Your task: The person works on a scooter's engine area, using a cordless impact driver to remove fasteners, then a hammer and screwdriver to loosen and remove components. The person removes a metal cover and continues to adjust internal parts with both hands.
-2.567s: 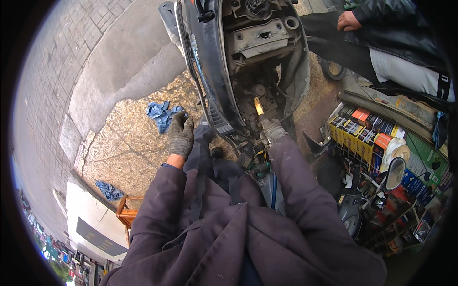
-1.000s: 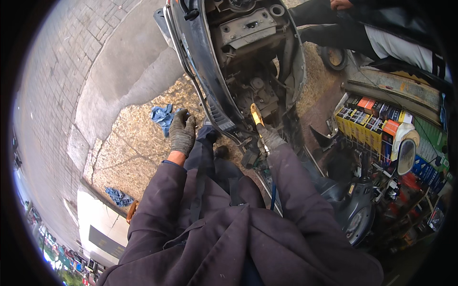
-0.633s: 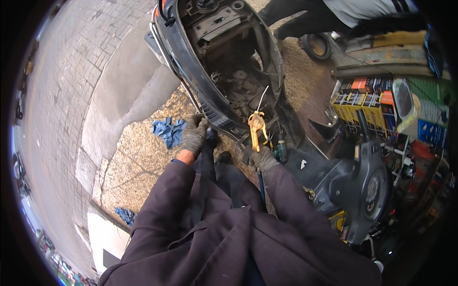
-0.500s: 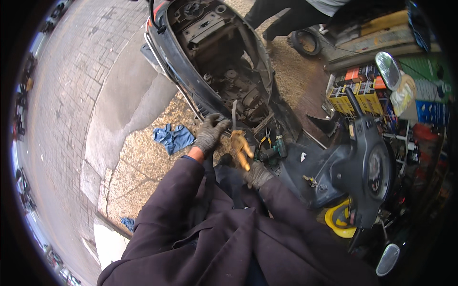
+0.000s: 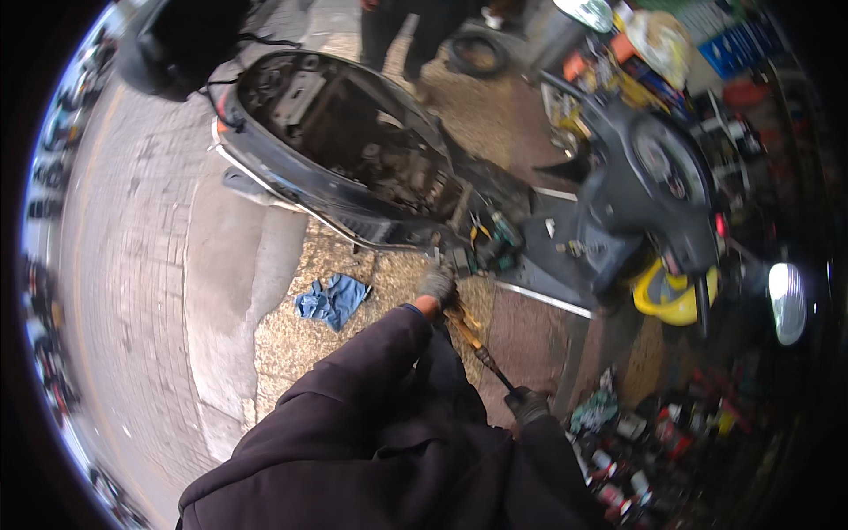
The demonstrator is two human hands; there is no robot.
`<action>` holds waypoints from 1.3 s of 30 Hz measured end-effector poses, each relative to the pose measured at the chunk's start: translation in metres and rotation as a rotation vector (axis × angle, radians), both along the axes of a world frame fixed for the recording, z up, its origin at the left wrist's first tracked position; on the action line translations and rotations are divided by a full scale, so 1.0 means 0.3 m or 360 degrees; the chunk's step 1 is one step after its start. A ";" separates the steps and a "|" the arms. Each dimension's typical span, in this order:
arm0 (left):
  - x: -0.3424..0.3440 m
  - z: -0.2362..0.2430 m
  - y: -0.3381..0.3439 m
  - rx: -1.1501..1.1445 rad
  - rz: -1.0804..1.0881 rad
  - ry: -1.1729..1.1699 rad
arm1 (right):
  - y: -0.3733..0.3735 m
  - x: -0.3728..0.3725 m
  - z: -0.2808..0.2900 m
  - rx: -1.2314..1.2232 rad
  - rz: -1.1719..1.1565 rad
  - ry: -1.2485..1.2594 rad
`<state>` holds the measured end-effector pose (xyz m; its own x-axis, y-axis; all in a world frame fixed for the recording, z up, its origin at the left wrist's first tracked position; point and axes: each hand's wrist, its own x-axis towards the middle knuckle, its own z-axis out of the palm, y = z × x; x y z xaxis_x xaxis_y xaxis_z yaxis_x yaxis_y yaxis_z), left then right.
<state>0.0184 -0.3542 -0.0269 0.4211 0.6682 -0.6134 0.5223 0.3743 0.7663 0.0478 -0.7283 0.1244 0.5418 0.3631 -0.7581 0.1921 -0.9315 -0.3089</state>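
My gloved left hand (image 5: 436, 288) is closed around a yellow air blow gun (image 5: 468, 327), just below the lower edge of a black scooter body (image 5: 327, 185). The scooter's compartment is uncovered, showing dirty metal parts (image 5: 397, 168). My right hand (image 5: 530, 405), lower and to the right, grips the dark hose (image 5: 499, 375) that runs from the gun. A green drill (image 5: 499, 234) lies at the front of the opened compartment, beside some yellow-handled pliers (image 5: 479, 231). Fine detail is blurred.
A blue rag (image 5: 331, 300) lies on the ground. The scooter's handlebar (image 5: 645, 177) and a yellow helmet (image 5: 667, 300) are at right. Another person's legs (image 5: 389, 35) and a tyre (image 5: 477, 56) are at the top. Mixed bottles (image 5: 671, 433) crowd the lower right.
The view has swung, bringing the whole scooter across the picture. The blow gun passed from my right hand to my left, and my right hand moved down along the hose.
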 end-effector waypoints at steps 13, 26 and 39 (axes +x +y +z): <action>-0.106 0.011 -0.358 -0.1080 -0.0565 0.0426 | -0.591 -0.319 0.407 -0.0878 -0.0293 -0.0765; -0.193 0.877 -2.098 -0.0159 -0.4492 0.0121 | -0.779 -0.532 0.124 0.0378 -0.0653 -0.0395; -0.133 0.746 -2.131 -0.0341 -0.3814 -0.0073 | -2.134 -0.954 0.984 -0.0298 -0.1953 -0.2043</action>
